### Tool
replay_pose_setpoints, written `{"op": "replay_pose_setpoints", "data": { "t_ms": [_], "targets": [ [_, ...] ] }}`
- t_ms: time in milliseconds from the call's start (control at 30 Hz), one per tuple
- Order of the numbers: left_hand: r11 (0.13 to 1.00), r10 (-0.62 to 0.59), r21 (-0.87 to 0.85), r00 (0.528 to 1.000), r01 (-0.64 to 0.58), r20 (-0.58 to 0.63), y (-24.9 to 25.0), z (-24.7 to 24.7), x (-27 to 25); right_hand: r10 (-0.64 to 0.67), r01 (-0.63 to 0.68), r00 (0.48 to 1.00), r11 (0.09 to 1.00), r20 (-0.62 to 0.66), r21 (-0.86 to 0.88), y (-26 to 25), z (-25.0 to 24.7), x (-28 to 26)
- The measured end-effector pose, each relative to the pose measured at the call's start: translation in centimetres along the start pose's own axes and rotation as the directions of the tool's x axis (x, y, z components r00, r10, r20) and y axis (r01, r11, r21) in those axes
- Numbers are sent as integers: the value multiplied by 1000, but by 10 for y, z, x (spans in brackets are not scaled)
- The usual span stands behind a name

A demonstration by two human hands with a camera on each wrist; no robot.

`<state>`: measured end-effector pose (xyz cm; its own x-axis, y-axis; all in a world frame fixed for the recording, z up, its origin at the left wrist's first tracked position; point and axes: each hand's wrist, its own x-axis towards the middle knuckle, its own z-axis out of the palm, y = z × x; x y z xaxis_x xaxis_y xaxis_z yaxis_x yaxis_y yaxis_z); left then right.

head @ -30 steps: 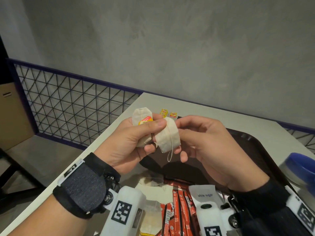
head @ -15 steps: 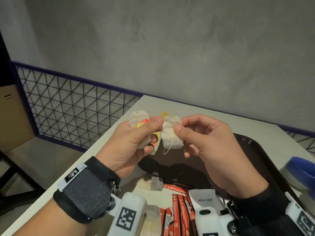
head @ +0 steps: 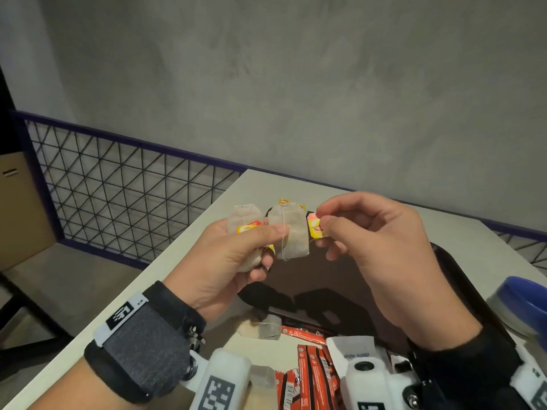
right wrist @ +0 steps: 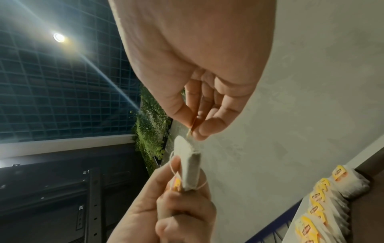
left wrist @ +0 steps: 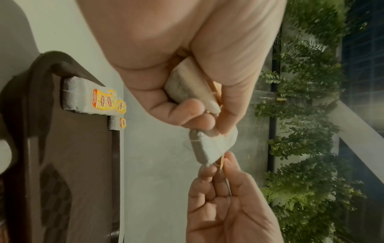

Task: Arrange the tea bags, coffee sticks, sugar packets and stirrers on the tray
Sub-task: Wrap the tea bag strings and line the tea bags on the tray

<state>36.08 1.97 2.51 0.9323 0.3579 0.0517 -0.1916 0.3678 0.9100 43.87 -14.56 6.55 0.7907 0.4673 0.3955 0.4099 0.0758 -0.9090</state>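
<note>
Above the dark brown tray (head: 450,267), my left hand (head: 268,241) grips two tea bags. One (head: 244,221) lies in the palm; the other (head: 291,235) is pinned under the thumb with its string across it. My right hand (head: 324,221) pinches that second bag's yellow tag (head: 315,230) between thumb and forefinger. In the left wrist view the second tea bag (left wrist: 209,148) hangs between both hands, and in the right wrist view the same tea bag (right wrist: 190,167) stands on edge. More tea bags (left wrist: 83,97) lie in a row at the tray's far edge.
Red coffee sticks (head: 310,371) and a white sugar packet (head: 355,347) lie at the near end. A loose tea bag (head: 260,329) rests on the white table (head: 189,261). A blue-lidded container (head: 524,303) stands at the right. A wire-mesh railing (head: 118,187) runs along the left.
My right hand let go of the second tea bag's body and now pinches its tag, pulled to the right. My left thumb has taken hold of that bag.
</note>
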Motion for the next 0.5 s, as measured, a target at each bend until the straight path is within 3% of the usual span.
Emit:
{"op": "replay_pose_setpoints", "data": {
  "t_ms": [167, 367, 500],
  "targets": [
    [996, -46, 80, 994, 38, 103, 1, 3, -4, 139, -143, 990, 979, 40, 148, -1, -5, 4],
    [992, -89, 105, 988, 76, 128, -1, 1, -5, 333, -382, 920, 876, 205, 294, -1, -11, 6],
    [991, -81, 120, 986, 64, 144, -1, 2, -5, 404, -460, 888, 798, 219, 390, 1, -12, 10]
  ]
}}
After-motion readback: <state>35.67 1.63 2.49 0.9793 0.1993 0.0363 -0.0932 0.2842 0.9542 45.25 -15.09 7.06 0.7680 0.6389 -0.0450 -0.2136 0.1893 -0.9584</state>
